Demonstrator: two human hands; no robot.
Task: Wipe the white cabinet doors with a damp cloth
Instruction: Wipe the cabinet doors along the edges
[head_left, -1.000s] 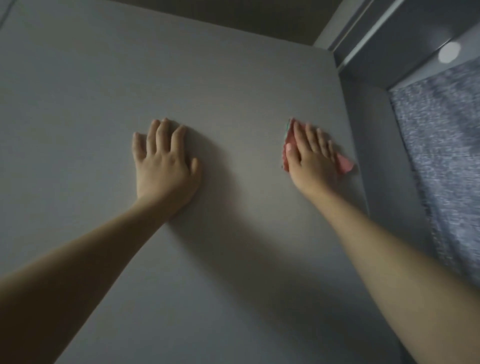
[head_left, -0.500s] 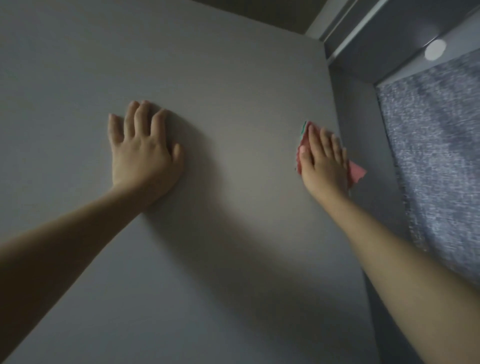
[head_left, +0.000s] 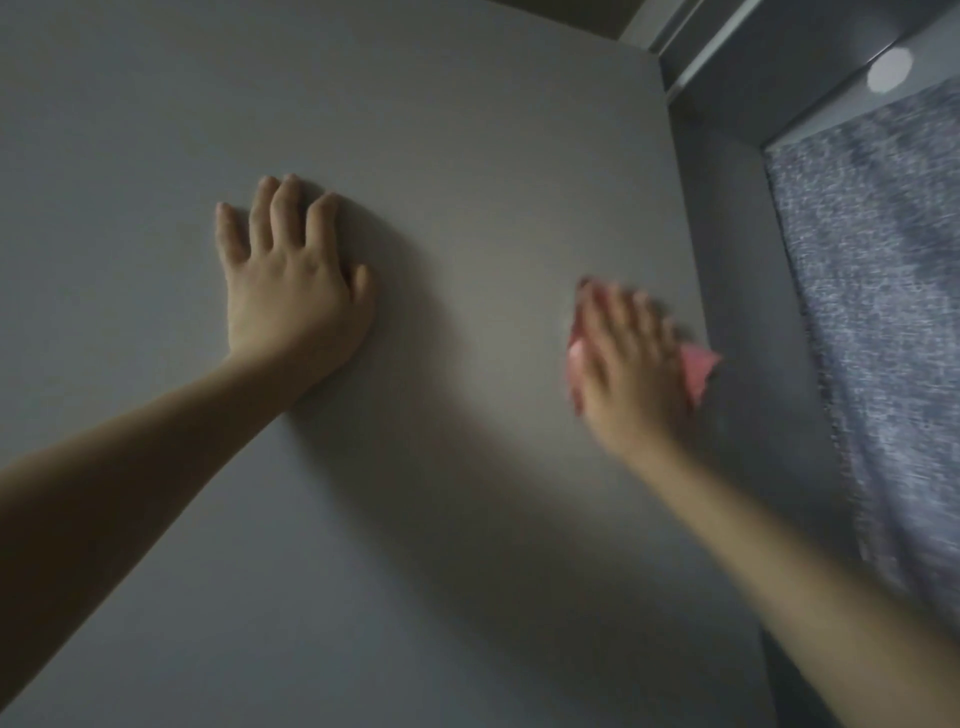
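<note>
Here the pink cloth (head_left: 696, 366) is lying under the right hand (head_left: 631, 369), whose straight fingers are pressing it against the white cabinet door (head_left: 467, 156); the left hand (head_left: 291, 291) is resting flat, fingers spread, alongside.

Pale cabinet door (head_left: 467, 182) under pink cloth (head_left: 696, 366).

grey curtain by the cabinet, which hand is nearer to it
Right. The right hand presses the pink cloth near the cabinet door's right edge, just short of the grey curtain. The left hand lies flat mid-door, farther away.
</note>
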